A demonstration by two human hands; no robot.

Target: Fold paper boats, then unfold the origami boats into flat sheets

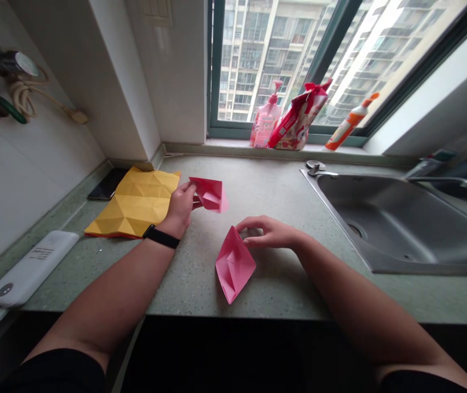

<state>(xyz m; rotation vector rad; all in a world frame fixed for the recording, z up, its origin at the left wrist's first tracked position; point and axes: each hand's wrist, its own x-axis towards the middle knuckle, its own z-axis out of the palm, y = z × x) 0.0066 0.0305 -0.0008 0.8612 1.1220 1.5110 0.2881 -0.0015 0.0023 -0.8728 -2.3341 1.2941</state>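
In the head view my left hand (181, 206), with a black band on the wrist, pinches a folded pink paper boat (211, 191) by its left end, above the counter. A second pink paper boat (233, 265) is nearer the counter's front edge, its open folds facing up. At that boat's upper right edge is my right hand (268, 232), with curled fingers and thumb closed on the paper. Part of the fingertips is hidden behind the paper. To the left of my left hand lies creased yellow paper (139, 196), with a red-orange layer showing under its front edge.
A white power bank (33, 267) with a cable lies at the left, and a dark phone (108, 183) is partly under the yellow paper. The steel sink (381, 218) is on the right. A pump bottle (265, 123), a red bag (299, 120) and an orange bottle (348, 128) stand on the windowsill.
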